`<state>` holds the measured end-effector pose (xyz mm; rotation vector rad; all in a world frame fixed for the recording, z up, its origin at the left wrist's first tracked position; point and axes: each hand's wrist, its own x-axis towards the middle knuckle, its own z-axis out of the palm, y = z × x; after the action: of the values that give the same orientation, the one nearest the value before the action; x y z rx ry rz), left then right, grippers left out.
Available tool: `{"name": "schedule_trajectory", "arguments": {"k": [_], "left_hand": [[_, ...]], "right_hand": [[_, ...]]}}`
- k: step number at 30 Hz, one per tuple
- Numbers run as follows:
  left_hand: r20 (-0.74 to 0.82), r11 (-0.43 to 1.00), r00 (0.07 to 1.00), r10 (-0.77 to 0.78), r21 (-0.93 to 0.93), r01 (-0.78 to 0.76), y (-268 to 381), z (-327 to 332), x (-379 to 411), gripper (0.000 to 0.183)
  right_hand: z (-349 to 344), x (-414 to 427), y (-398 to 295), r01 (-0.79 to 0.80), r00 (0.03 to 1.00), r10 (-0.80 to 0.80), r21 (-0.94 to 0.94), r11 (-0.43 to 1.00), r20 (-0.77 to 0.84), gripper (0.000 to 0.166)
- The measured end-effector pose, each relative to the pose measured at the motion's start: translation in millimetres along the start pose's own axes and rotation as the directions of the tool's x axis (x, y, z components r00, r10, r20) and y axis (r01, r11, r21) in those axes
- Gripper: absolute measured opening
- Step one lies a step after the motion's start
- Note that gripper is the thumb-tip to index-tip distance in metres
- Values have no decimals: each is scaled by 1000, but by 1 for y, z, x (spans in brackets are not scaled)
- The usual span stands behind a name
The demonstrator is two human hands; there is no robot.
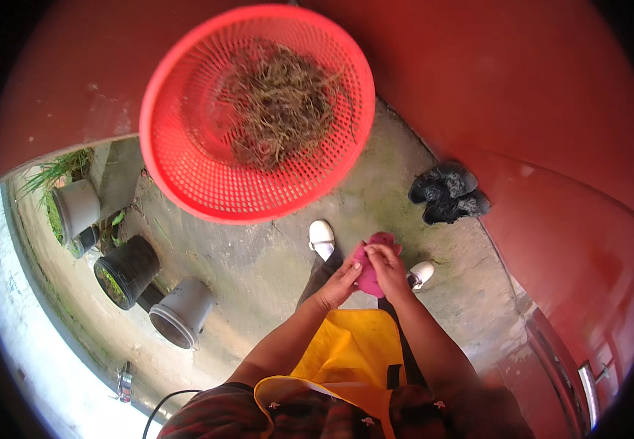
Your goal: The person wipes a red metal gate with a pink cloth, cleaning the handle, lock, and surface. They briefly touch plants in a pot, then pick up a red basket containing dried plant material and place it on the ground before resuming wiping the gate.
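A bunched pink cloth [369, 279], perhaps a glove, is between my two hands in front of the yellow apron [350, 340]. My left hand [341, 281] grips its left side with the thumb on top. From the right, my right hand [387, 266] pinches the cloth near its upper part. Beyond both hands stands a large red perforated plastic basket [196, 186], with a heap of dry brown roots or stems [286, 104] inside. What supports the basket is hidden.
Dark shoes [448, 192] lie beside the red wall at right. At left are a black bucket [130, 269], a grey bucket [185, 310] and a pale bucket [78, 206] near plants. Concrete floor [251, 263] shows around my white shoes [322, 236].
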<state>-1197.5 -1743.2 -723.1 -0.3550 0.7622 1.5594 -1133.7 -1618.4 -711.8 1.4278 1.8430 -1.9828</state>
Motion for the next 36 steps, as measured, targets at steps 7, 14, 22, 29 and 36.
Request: {"name": "schedule_trajectory", "arguments": {"k": [7, 14, 22, 29, 36], "left_hand": [[-280, 950, 957, 74, -271, -153, -46, -51, 39, 47], [-323, 926, 934, 156, -280, -251, -61, -45, 68, 64], [-300, 925, 933, 197, -259, -279, -41, -36, 106, 55], [-182, 895, 916, 357, -215, -391, 8, -26, 131, 49], [-83, 828, 836, 542, -121, -548, 31, -10, 150, 46]], "right_hand": [[-50, 14, 53, -6, 975, -64, 312, 950, 212, 24], [-184, 86, 130, -364, 875, 444, 340, 867, -194, 46], [-151, 192, 208, 34, 849, 230, 483, 875, -476, 98], [-140, 257, 237, 658, 579, -236, 277, 700, -780, 53], [-173, 242, 244, 347, 550, -413, -252, 903, -726, 26]]}}
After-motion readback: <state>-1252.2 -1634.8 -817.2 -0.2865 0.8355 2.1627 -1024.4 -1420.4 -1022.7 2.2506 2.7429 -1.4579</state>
